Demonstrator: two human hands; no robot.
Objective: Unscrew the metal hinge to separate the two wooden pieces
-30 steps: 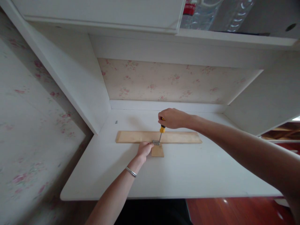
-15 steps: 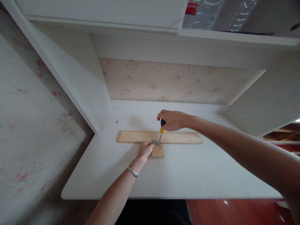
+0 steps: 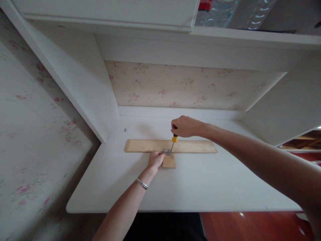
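A long wooden board lies across the white desk. A small wooden piece butts against its near edge. A small metal hinge sits where the two meet. My right hand grips the black-and-yellow handle of a screwdriver, which stands tilted with its tip on the hinge. My left hand, with a metal bangle on the wrist, rests on the desk just left of the small piece, its fingers touching the hinge.
A small screw lies at the desk's back left. White side panels close in the alcove, with floral wallpaper behind. Plastic bottles stand on a shelf overhead. The desk's front edge borders a red-brown floor.
My right hand has shifted its grip slightly around the screwdriver handle, which stays on the hinge. My left hand and the boards have stayed put.
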